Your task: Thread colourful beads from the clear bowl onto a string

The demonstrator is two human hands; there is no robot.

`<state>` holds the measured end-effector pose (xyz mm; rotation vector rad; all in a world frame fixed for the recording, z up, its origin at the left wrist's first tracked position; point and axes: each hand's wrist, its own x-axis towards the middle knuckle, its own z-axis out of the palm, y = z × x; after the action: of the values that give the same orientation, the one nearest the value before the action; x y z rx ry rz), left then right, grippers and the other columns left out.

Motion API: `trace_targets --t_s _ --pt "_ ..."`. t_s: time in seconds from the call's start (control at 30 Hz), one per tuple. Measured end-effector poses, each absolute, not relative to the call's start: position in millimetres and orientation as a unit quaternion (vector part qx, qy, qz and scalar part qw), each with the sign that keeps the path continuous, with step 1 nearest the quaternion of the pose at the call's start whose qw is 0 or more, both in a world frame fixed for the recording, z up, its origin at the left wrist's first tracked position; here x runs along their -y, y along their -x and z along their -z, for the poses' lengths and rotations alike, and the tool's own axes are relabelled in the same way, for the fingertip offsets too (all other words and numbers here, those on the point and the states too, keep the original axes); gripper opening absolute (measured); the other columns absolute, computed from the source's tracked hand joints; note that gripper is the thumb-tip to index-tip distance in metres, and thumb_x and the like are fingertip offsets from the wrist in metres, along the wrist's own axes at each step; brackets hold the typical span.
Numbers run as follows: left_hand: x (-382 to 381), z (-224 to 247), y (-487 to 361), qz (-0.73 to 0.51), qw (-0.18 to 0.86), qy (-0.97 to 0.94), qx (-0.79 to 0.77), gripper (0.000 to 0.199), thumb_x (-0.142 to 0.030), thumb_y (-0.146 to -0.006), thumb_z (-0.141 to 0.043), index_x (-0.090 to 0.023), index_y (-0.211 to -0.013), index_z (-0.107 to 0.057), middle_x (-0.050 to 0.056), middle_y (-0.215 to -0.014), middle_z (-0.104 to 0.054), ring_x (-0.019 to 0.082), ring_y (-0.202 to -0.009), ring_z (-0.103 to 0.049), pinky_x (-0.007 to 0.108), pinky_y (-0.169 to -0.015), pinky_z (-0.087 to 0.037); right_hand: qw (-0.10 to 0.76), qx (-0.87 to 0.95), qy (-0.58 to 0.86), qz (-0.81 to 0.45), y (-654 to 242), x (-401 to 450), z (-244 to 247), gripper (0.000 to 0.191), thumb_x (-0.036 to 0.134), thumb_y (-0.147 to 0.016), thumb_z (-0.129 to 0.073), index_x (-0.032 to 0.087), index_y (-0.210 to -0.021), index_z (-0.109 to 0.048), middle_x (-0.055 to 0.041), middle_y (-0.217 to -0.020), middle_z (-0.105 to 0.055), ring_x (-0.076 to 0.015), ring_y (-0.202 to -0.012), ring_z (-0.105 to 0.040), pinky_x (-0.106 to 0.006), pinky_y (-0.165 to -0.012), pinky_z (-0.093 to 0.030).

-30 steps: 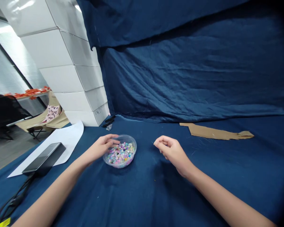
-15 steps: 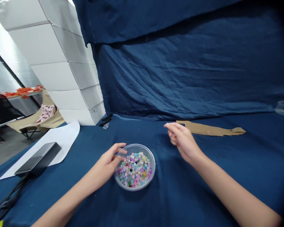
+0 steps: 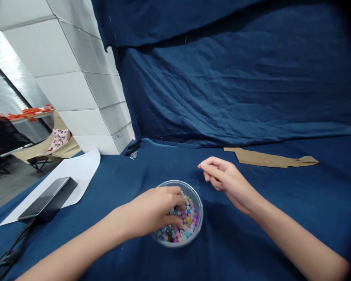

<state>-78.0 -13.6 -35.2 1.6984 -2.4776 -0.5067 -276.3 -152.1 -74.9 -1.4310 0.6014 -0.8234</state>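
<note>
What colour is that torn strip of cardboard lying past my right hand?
Plain light brown; the strip shows best in the head view.

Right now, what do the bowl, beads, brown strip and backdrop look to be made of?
Bowl: likely clear, glossy plastic; see-through wall, bright rim.
Beads: probably plastic, possibly some glass; shiny, mixed colours, some translucent.
Brown strip: looks like matte cardboard; flat, tan, uneven edges.
Backdrop: woven fabric by look, slight sheen; folds and wrinkles, fibre type unclear.
</note>
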Motion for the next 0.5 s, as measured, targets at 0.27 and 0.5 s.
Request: trace_targets --t_s 0.27,0.5 --pt "19 57 65 0.223 0.141 -0.536 0.802 0.006 -0.024 -0.088 -0.082 -0.022 -0.093 -0.08 -0.001 -0.094 -0.074 0.017 -0.091 -0.068 0.025 -0.077 -0.049 0.596 -0.236 0.7 0.314 258 131 94 0.035 0.05 -0.091 -0.07 0.017 -0.081 -0.069 0.0046 -0.063 -0.042 -0.012 -0.059 -0.034 -0.026 -0.054 -0.028" --pt "16 59 63 0.175 0.22 -0.543 0.792 0.007 -0.021 -0.095 -0.074 -0.019 -0.089 -0.074 0.001 -0.085 -0.073 0.019 -0.087 -0.063 0.029 -0.078 -0.048 0.548 -0.237 0.739 0.311 256 120 103 0.031 0.046 -0.099 -0.062 0.019 -0.084 -0.067 0.0051 -0.063 -0.039 -0.0135 -0.06 -0.036 -0.028 -0.055 -0.029"
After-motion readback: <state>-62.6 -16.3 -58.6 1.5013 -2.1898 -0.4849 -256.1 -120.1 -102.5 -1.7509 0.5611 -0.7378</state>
